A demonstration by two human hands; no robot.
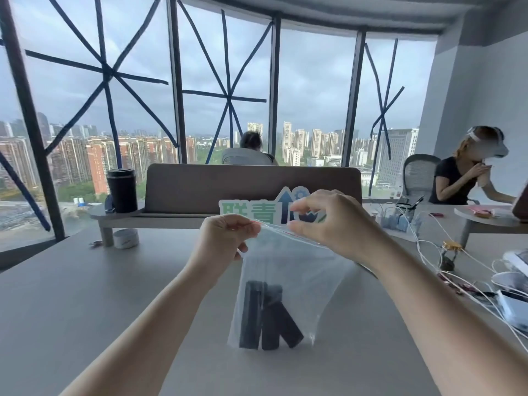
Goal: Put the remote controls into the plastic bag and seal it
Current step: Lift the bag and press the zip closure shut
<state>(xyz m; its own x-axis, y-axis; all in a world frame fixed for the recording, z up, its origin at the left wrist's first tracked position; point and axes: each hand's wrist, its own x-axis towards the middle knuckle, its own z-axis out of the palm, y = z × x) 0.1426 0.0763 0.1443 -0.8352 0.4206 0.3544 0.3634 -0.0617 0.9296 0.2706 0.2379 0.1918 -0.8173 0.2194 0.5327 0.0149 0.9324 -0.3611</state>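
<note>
Worktop (85, 295): we see a grey, matte surface, mostly bare.
Far edge: a low shelf riser (171, 221) stands on it, with a roll of white tape (125, 238) beside its leg.
Right side: white cables (428, 244) trail across the worktop among small devices (511, 307).
Middle: the plastic bag (285, 281) meets the worktop at its lower end, dark remote controls (267, 315) inside.

Plastic bag (297, 270): thin clear film, slightly hazy, creased. Remote controls (267, 317) inside: matt black plastic. Bench (85, 295): smooth grey laminate, dull sheen. Tumbler (122, 190): black, satin finish. Cables (445, 252): glossy white plastic.
</note>
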